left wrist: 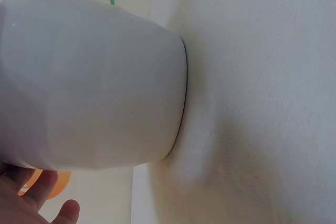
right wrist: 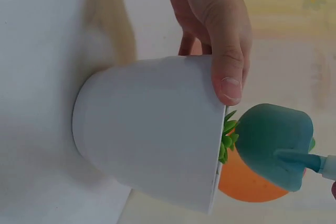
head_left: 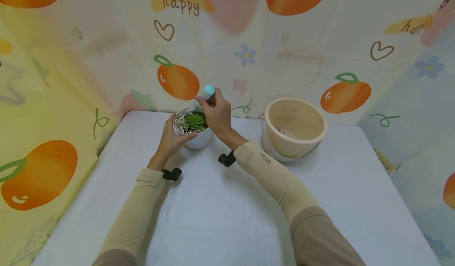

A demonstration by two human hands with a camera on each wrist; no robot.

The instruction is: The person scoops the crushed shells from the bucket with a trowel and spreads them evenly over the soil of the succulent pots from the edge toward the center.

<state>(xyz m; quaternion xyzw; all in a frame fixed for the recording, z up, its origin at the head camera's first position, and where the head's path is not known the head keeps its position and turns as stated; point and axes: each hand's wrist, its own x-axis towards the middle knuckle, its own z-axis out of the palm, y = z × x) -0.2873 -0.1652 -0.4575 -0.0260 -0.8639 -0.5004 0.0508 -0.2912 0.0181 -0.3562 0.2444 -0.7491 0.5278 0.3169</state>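
Note:
A white flowerpot (head_left: 196, 141) stands upright on the table, holding a green succulent (head_left: 194, 120) ringed by pale pebbles (head_left: 180, 122). My left hand (head_left: 170, 139) grips it near the rim from the left, thumb across the front. In the right wrist view the left thumb (right wrist: 229, 72) lies over the pot's rim. My right hand (head_left: 219, 114) holds a small trowel by its light blue handle (head_left: 209, 90). Its teal blade (right wrist: 275, 145) shows just above the rim, beside the succulent's leaves (right wrist: 228, 137). The left wrist view is mostly filled by the pot's wall (left wrist: 100, 82).
A beige bucket (head_left: 295, 143) with a pale handle stands to the right of the pot, something small at its bottom. White cloth covers the table (head_left: 213, 218). A printed curtain (head_left: 249, 76) hangs right behind the table's back edge.

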